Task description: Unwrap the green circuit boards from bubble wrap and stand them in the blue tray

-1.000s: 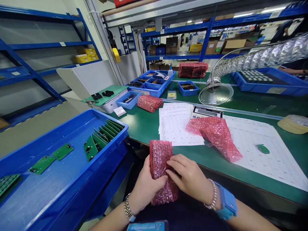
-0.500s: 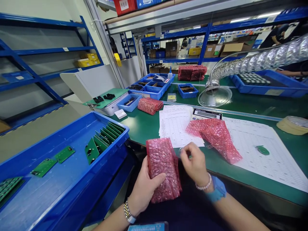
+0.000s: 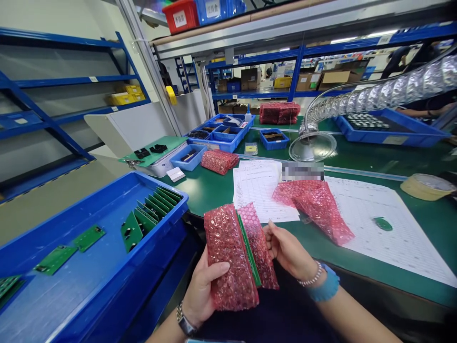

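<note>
My left hand [image 3: 205, 288] grips a bundle of red bubble wrap [image 3: 230, 264] from its left side, thumb across the front. Between the wrap's layers the edge of a green circuit board [image 3: 249, 250] shows; the rest of the board is hidden. At the right, my right hand [image 3: 287, 250] has its fingers curled on the edge of the loose flap, which is folded away from the board. To the left, a big blue tray [image 3: 89, 290] holds several green circuit boards [image 3: 152, 212], some upright in a row and some flat.
On the green bench lie a loose red bubble wrap sheet [image 3: 317, 207], paper forms [image 3: 262, 190], a roll of tape [image 3: 426, 186] and a wrapped bundle [image 3: 218, 162]. Small blue bins [image 3: 189, 157] stand behind. A silver duct with a clear hood [image 3: 312, 146] hangs over the back right.
The wrap's right flap has opened outward, and the green board edge now shows. My right hand has gone from apart from the bundle to the flap's edge. The view has shifted slightly.
</note>
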`<control>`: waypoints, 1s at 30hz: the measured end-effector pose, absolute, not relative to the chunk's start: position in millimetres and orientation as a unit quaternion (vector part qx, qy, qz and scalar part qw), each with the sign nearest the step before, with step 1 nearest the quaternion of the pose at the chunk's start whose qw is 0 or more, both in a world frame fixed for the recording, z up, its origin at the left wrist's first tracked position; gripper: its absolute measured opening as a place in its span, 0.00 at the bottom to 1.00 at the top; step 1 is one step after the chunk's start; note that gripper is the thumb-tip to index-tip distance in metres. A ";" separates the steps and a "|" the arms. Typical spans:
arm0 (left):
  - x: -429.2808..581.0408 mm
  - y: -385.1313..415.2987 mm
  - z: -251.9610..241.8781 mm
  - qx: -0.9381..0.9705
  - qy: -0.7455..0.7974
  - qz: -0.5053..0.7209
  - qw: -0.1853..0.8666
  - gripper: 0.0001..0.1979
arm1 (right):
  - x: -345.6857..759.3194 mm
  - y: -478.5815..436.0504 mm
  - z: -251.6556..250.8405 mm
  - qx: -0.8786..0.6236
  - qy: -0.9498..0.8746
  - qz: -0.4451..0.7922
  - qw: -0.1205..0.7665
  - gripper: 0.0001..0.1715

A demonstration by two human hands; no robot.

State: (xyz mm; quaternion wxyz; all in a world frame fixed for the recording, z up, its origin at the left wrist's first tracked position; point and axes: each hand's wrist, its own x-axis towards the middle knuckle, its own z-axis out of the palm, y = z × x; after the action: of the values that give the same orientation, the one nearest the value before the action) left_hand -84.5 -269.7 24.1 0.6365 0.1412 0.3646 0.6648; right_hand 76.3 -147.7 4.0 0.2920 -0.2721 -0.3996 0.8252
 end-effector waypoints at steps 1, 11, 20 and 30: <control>-83.5 -269.8 24.4 0.150 0.364 0.662 0.638 0.40 | 74.9 -150.0 2.2 -0.269 -0.412 0.823 0.283 0.24; -81.7 -268.3 13.5 0.139 0.378 0.643 0.652 0.33 | 67.6 -163.1 6.1 -0.297 -0.585 0.686 0.315 0.21; -76.5 -265.7 -1.2 0.146 0.409 0.567 0.701 0.28 | 64.9 -172.9 18.0 -0.233 -0.518 0.763 0.307 0.17; -82.0 -262.6 -0.1 0.215 0.375 0.548 0.716 0.24 | 64.6 -173.8 8.0 -0.210 -0.414 0.835 0.296 0.13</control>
State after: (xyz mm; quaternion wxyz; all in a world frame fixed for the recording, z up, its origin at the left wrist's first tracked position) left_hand -82.0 -262.6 -0.1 0.7160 0.2152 0.3749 0.5481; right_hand 64.6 -173.8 8.0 0.2961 -0.2096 -0.4142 0.8348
